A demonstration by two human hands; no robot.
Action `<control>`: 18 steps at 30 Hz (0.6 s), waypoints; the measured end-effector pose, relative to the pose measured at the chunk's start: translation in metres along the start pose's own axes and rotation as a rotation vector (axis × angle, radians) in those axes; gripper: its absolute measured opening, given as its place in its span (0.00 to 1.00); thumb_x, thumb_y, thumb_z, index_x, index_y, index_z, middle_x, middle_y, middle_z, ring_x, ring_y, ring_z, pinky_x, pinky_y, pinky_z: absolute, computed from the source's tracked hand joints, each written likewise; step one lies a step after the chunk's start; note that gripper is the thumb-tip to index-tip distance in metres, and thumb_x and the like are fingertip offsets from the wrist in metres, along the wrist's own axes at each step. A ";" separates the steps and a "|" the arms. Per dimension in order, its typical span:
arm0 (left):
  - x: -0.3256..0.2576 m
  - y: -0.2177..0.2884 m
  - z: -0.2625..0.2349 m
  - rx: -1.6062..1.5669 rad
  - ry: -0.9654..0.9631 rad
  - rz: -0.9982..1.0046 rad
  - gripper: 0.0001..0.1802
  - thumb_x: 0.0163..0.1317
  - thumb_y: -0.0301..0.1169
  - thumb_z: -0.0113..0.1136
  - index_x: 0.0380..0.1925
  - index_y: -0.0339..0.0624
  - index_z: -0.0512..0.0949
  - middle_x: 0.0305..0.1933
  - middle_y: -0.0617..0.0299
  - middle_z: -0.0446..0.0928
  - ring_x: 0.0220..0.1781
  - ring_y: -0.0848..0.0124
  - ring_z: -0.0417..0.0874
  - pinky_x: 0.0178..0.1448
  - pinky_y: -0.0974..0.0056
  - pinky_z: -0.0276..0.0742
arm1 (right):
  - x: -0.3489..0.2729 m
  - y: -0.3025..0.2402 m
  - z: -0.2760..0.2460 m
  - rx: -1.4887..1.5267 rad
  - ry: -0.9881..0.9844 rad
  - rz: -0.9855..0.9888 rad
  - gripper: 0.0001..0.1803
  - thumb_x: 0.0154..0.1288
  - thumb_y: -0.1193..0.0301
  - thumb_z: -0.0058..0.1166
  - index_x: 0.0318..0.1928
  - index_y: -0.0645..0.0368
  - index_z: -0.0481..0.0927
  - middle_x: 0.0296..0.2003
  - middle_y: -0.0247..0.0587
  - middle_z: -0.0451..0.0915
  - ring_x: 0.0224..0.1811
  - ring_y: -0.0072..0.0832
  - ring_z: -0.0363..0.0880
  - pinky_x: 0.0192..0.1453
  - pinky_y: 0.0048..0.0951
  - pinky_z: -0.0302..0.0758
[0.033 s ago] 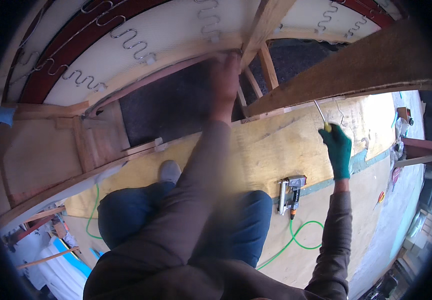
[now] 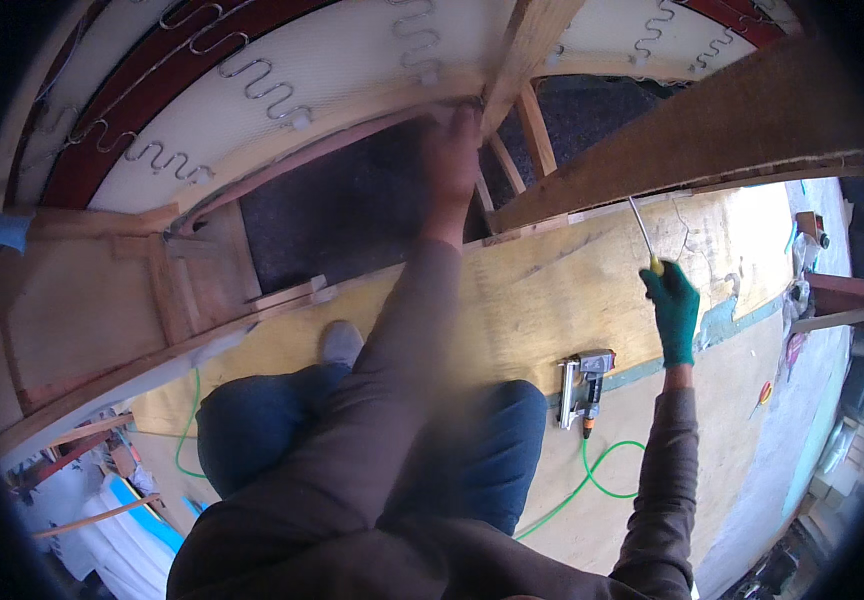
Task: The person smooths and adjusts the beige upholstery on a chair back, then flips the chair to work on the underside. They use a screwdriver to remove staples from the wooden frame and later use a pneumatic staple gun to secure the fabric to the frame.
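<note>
My right hand (image 2: 672,312) grips a yellow-handled tool (image 2: 647,243) near the lower edge of a brown panel (image 2: 722,135), where hard pressure could make it slip, and whether my blurred left hand (image 2: 452,158), beside a wooden beam (image 2: 520,65), grips, I cannot tell.

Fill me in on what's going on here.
A person's gloved right hand grips a yellow-handled screwdriver-like tool, its shaft pointing toward the near edge of a broad wooden board; contact there is unclear. The bare left hand is beside a wooden beam of the frame, too blurred to tell whether it holds anything. A staple gun with a green hose lies on the floor, untouched.
</note>
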State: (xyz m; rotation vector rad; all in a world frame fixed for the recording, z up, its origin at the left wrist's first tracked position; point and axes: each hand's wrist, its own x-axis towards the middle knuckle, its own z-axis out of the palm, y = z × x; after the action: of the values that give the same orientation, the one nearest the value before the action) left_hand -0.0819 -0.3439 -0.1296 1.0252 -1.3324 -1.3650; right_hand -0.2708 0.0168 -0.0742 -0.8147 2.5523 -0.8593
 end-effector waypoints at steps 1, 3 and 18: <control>-0.001 -0.002 0.003 0.004 0.049 -0.039 0.21 0.76 0.45 0.63 0.37 0.36 0.89 0.33 0.62 0.87 0.39 0.72 0.83 0.49 0.61 0.79 | -0.011 0.033 0.005 0.022 0.016 0.050 0.16 0.73 0.60 0.69 0.51 0.59 0.88 0.38 0.50 0.91 0.37 0.47 0.91 0.40 0.37 0.82; -0.001 -0.007 0.003 0.003 0.007 -0.005 0.21 0.76 0.45 0.63 0.40 0.35 0.89 0.35 0.61 0.88 0.40 0.71 0.84 0.49 0.60 0.79 | -0.027 0.092 0.018 -0.132 0.099 0.121 0.19 0.74 0.60 0.67 0.57 0.59 0.85 0.39 0.51 0.91 0.41 0.50 0.91 0.43 0.44 0.83; 0.024 -0.001 -0.025 0.279 -0.291 -0.240 0.25 0.75 0.48 0.63 0.53 0.36 0.87 0.46 0.65 0.85 0.46 0.72 0.82 0.50 0.59 0.79 | 0.027 -0.188 0.264 1.047 -0.104 -0.400 0.20 0.86 0.69 0.46 0.68 0.64 0.80 0.56 0.39 0.85 0.58 0.34 0.83 0.63 0.33 0.79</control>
State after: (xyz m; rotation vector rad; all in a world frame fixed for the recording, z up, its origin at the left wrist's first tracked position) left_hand -0.0630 -0.3729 -0.1308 1.2388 -1.6942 -1.5835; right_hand -0.0917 -0.2408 -0.1607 -0.9318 1.4716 -1.9329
